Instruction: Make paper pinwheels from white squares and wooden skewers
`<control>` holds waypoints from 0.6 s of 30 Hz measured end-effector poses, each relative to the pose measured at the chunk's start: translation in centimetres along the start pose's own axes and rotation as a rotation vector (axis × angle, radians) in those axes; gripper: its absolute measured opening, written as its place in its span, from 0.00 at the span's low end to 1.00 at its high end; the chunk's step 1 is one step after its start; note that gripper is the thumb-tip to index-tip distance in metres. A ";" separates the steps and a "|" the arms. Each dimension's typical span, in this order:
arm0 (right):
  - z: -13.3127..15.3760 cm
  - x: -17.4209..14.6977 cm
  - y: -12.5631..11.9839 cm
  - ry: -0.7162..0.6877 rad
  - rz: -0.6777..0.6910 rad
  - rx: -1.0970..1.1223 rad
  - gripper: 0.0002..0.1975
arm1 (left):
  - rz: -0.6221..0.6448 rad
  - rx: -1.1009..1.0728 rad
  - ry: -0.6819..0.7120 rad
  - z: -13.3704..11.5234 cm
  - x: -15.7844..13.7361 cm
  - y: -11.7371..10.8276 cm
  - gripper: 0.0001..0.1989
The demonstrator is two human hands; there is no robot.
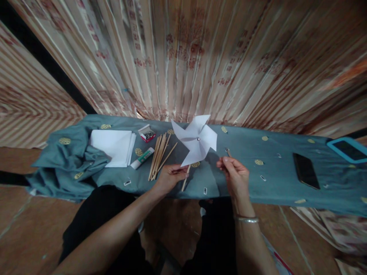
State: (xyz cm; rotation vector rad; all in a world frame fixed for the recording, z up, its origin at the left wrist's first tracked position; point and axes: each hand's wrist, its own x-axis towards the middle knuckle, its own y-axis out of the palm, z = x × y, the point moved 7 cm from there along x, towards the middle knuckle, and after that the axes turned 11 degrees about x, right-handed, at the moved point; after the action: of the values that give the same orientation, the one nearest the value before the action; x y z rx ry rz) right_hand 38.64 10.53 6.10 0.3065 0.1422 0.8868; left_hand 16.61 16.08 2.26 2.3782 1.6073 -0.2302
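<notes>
A white paper pinwheel [198, 139] on a thin wooden stick [186, 178] is up in front of me, a round silver pin at its middle. My left hand [172, 176] pinches that stick just below the paper blades. To the right of the pinwheel, my right hand [234, 175] is raised with its fingers curled and pressed together. What it holds, if anything, I cannot make out. Just beyond its fingertips shows a small metal-tipped object [227, 151], partly hidden by the hand; I cannot tell whether the fingers touch it.
Several loose wooden sticks [158, 156] lie left of the pinwheel, beside a glue stick [142, 158] and an open small box [146, 134] of pins. Farther left is a stack of white paper [111, 148]. A phone [305, 170] and a blue-framed device [348, 149] lie right on the green cloth [275, 175].
</notes>
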 end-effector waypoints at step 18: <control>-0.2 1.9 -1.8 -0.080 -0.057 -0.048 0.15 | 0.107 -0.011 -0.042 1.3 -0.4 1.2 0.20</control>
State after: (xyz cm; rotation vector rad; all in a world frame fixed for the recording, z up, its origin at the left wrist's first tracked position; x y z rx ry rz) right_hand 41.08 10.98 5.35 0.2911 0.0555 0.8189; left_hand 17.64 14.93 1.30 2.4259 1.4540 -0.2482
